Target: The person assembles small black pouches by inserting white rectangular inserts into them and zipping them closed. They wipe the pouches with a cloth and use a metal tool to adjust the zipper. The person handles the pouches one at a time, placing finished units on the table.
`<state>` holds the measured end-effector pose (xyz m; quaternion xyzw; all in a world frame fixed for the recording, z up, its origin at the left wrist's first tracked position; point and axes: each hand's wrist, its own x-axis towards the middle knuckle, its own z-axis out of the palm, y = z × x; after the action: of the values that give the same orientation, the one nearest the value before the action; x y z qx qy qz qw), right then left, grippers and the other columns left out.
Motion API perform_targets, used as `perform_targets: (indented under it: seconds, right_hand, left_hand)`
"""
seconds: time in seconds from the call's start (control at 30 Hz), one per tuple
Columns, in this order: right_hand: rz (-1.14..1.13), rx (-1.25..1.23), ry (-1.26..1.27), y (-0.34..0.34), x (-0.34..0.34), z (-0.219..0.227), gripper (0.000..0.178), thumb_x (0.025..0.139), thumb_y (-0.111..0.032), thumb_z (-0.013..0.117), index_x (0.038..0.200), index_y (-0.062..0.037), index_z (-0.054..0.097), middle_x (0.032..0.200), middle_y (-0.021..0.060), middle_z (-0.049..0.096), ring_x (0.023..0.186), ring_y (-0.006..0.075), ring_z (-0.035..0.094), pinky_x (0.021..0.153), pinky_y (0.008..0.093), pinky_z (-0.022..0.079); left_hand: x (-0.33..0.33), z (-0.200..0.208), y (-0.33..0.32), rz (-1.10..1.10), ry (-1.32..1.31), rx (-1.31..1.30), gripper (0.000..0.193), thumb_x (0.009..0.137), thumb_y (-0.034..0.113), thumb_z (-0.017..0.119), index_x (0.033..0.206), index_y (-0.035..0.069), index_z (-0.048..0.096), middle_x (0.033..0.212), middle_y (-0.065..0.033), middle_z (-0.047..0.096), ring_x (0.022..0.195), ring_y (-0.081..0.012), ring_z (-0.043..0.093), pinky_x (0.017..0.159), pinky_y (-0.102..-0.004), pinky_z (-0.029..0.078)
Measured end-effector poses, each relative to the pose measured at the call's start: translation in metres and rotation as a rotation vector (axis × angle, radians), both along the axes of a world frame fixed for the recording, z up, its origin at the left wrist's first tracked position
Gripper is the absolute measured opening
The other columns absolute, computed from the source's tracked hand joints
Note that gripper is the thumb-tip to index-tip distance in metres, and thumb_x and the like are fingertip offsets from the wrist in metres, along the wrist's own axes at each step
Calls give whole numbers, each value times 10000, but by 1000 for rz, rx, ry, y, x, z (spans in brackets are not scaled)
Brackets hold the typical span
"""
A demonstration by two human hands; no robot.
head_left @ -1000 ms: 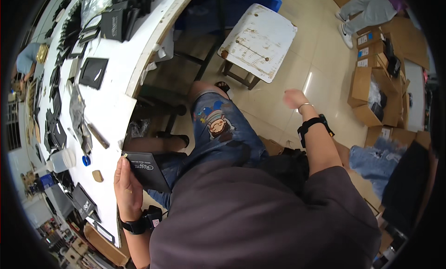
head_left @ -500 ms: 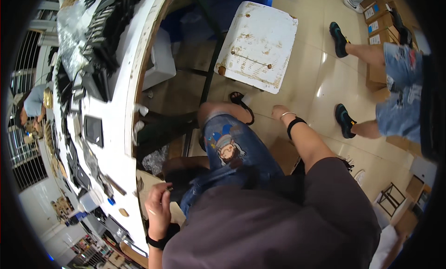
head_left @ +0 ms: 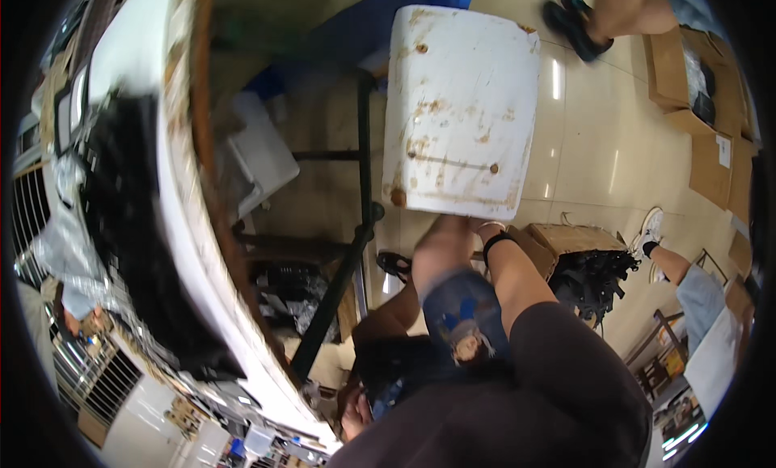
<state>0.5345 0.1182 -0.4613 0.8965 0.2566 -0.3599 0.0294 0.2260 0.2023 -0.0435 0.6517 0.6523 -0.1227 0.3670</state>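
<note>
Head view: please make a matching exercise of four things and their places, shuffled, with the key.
1. White, brown-stained rectangular stool
2. Tangled black strips
3. Left hand
4. Clear crinkled plastic film

A. Near the edge of the white tabletop, low in picture
B. At the picture's left side
C. Just beyond the right hand
D. Along a brown cardboard box

Pairs: 1-C; 2-D; 3-A; 4-B

Glossy beige floor tiles (head_left: 588, 128) reflect light at two o'clock; white-topped worktable (head_left: 184, 201) at nine, barred window (head_left: 120, 379) at eight.
</note>
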Motion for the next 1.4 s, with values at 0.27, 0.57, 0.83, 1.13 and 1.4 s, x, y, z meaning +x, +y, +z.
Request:
perform_targets:
  seconds: [0.27,0.57,0.83,1.13,1.4]
  right_hand:
    - [-172,-212,183,-1,38,-62,374,861,-206,452,1209,-68,466,1247,164,436,1130,303,446,945,376,388]
    - [-107,-296,11,-9,91,-185,318,836,-199,491,1128,-76,509,1141,163,484,1041,311,485,889,381,415]
    - [-42,-329,15,-30,79,-208,268,814,-193,526,1057,-83,547,1046,161,528,962,318,520,838,386,439]
    - [20,-284,101,-54,63,-189,212,789,-186,565,977,-91,591,940,160,577,873,326,560,781,392,466]
    - [239,-59,268,-92,44,-76,163,767,-180,600,905,-98,629,845,159,620,794,333,595,730,396,490]
  left_hand:
    - [26,-47,65,29,291,-163,233,904,140,506,1121,72,561,1089,-146,584,988,-296,579,778,-348,459]
    - [22,-74,108,16,290,-129,239,907,141,503,1129,73,558,1095,-142,582,984,-290,580,780,-345,460]
    - [15,-64,96,68,297,-128,245,909,142,500,1137,74,555,1100,-139,581,980,-284,581,782,-343,460]
    - [17,-64,88,55,189,-109,250,911,143,497,1146,76,552,1106,-135,579,976,-277,582,785,-340,460]
    - [-11,-35,19,34,-93,-24,256,914,144,494,1154,77,549,1112,-131,577,972,-272,583,787,-337,460]
